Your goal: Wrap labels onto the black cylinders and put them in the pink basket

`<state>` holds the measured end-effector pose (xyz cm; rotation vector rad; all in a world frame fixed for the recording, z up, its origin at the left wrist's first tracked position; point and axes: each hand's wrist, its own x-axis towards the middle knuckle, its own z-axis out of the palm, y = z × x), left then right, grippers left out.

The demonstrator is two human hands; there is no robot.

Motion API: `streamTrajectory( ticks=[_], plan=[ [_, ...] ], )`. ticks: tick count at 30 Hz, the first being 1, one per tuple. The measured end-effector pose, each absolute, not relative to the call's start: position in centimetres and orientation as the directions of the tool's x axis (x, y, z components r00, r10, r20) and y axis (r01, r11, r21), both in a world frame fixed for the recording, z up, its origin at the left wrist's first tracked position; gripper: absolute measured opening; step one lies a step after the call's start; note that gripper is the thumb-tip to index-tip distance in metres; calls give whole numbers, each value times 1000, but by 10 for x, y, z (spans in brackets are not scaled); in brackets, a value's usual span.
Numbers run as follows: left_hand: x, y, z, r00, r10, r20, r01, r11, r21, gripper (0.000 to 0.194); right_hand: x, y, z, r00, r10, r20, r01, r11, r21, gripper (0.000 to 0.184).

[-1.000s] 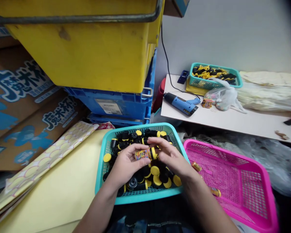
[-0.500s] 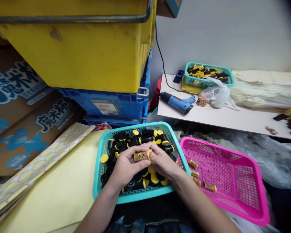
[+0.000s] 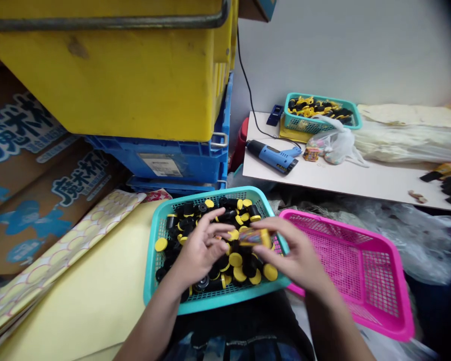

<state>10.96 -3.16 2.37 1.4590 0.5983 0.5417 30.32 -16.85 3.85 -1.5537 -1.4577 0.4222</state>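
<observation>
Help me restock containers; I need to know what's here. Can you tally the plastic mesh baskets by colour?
Turquoise: 2 (near basket, far basket on the white table)
Pink: 1 (pink basket)
Total: 3

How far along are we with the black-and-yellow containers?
Done: none visible, though the right forearm hides part of the pink basket. In hand: one printed container in the right hand; left hand open. Left: apparently plenty, judging by the many plain black, yellow-capped containers in the near teal basket.
</observation>
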Motion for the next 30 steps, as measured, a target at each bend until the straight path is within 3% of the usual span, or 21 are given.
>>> streamTrajectory(
  ticks=[2, 3, 5, 7, 10, 13, 16, 19, 23, 24, 26, 28, 30],
  plan=[
    [105, -17, 21, 613, 789, -40, 251, -147, 957, 42, 328, -191, 41, 401, 899, 179, 757, -215, -617, 35],
    [104, -11, 19, 538, 842, -27, 372, -208, 905, 32, 339, -198, 40, 450, 893, 31, 785, -378, -490, 38],
    [104, -2, 15, 483, 875, -21, 542, -280, 792, 24, 351, -201, 37, 506, 844, -178, 787, -536, -305, 49],
    [107, 0, 13, 528, 848, -55, 624, -343, 702, 22, 350, -184, 34, 462, 857, -230, 804, -514, -298, 53],
    [112, -2, 13, 569, 812, -133, 671, -364, 647, 19, 333, -131, 30, 296, 947, -127, 850, -321, -418, 41],
    [112, -2, 11, 542, 823, -171, 619, -254, 743, 18, 316, -75, 21, 22, 998, -52, 891, -43, -451, 28],
    [108, -1, 8, 506, 852, -136, 529, -182, 829, 29, 305, -42, 8, -182, 976, -119, 887, 111, -448, 41],
    [104, -3, 9, 501, 863, -64, 474, -212, 855, 30, 297, -35, 4, -221, 962, -158, 894, 135, -428, 60],
    [97, -9, 17, 486, 863, 136, 400, -358, 844, 24, 297, -48, 15, -49, 981, -185, 938, -18, -345, 44],
    [96, -11, 19, 471, 860, 197, 386, -402, 830, 22, 299, -53, 19, 7, 987, -158, 929, -65, -365, 37],
    [96, -15, 22, 422, 867, 266, 370, -432, 822, 19, 301, -66, 25, 94, 994, -54, 837, -108, -537, 24],
    [98, -20, 22, 323, 908, 268, 343, -376, 861, 18, 299, -79, 30, 168, 986, 12, 575, -88, -814, 12],
    [104, -26, 21, 215, 944, 249, 311, -308, 899, 18, 288, -91, 31, 181, 983, -14, 247, -60, -967, 17]
  ],
)
